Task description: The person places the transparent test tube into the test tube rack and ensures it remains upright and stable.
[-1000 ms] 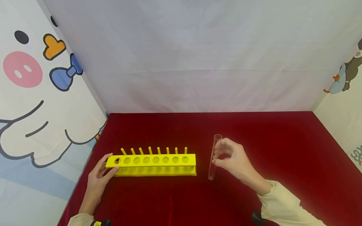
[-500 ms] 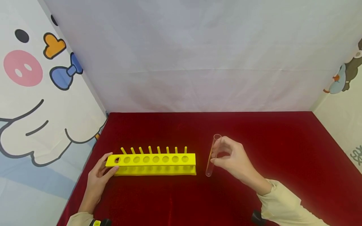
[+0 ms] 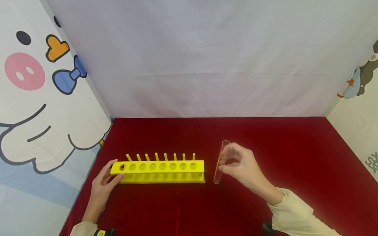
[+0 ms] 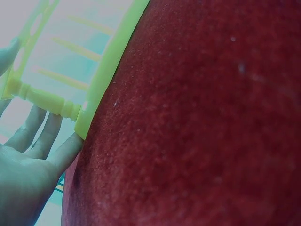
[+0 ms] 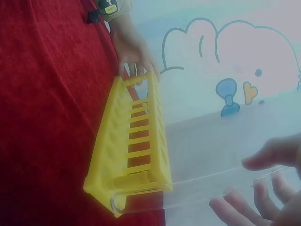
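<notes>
Right hand: we see our right hand (image 3: 243, 167) pinching a clear glass tube (image 3: 220, 162) between thumb and fingertips, about halfway up its length; the other fingers curl loosely behind it.
Right fingers, wrist view: the fingertips (image 5: 263, 159) sit along the tube (image 5: 197, 190) with small gaps between them, curled round the glass rather than spread wide.
Tube: it hangs nearly upright, open mouth at the top and leaning slightly right, rounded bottom low over the red cloth (image 3: 295, 157), just beside the right end of the yellow rack (image 3: 159, 170) and not touching it.
Left hand: our left hand (image 3: 104, 183) rests against the left end of the rack, thumb on the near face and fingers around the end.
Left fingers, wrist view: the fingers (image 4: 44, 136) lie fairly straight and close together against the rack's end post (image 4: 44, 99), pressing on it rather than wrapping it.
Rack: it lies across the left half of the cloth, a row of round holes on top and a row of pegs along its far edge; all the holes we can see are empty.
Change: compared with a second ago, the tube has drifted left toward the rack, its bottom now closer to the rack's right end; the grip looks the same.
Left side, change: we keep the left hand and the rack where they were.
Surroundings: white cloth at the back, cartoon panels at left and right.
</notes>
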Tool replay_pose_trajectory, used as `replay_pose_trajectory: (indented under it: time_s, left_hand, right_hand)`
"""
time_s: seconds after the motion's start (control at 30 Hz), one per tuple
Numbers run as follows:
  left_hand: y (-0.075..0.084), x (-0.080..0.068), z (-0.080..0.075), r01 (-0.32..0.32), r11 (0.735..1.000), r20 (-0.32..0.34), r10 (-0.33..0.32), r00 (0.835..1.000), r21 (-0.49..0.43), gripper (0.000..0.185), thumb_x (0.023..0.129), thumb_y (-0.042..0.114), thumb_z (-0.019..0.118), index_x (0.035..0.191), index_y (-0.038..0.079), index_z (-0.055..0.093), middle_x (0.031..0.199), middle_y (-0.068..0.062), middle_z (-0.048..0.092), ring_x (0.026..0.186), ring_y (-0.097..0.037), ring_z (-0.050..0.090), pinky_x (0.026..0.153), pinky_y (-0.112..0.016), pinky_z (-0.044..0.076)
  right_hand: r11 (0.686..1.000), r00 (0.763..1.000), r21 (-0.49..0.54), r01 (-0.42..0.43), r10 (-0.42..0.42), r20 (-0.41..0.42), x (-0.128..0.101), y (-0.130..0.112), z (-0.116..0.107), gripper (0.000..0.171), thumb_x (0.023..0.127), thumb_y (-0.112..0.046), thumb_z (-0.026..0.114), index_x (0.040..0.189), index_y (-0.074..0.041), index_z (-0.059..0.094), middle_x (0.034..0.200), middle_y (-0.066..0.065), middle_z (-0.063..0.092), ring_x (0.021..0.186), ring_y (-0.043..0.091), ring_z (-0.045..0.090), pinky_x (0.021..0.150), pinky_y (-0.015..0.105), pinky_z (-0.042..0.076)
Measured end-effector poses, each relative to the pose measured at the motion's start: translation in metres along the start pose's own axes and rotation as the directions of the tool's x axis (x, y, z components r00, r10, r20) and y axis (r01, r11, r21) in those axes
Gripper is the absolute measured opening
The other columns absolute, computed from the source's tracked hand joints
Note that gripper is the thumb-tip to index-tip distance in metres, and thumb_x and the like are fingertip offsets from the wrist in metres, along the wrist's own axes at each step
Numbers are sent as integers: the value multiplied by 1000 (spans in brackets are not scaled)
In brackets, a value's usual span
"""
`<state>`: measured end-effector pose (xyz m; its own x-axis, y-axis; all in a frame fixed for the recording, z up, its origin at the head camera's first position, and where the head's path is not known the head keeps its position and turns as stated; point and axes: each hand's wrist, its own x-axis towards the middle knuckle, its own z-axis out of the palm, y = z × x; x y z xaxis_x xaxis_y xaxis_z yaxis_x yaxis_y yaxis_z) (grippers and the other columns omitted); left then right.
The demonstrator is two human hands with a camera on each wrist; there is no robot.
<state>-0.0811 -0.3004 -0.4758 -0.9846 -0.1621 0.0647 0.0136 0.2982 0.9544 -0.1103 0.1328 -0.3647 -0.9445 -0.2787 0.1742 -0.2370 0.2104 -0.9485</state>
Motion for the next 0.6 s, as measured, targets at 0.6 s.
replay_pose_trajectory:
  time_s: [0.6]
  left_hand:
    - [0,0,1,7,1000,-11,-7,1000,16,56,93,17,61,144,18,39,128,-9,50,103,-3,54,78,-13,47]
  right_hand:
    - [1000,1000,-5,19,-19,-6,-1,-8,1,27,75,8,71,93,-5,58,83,12,62,84,25,62,72,33,55]
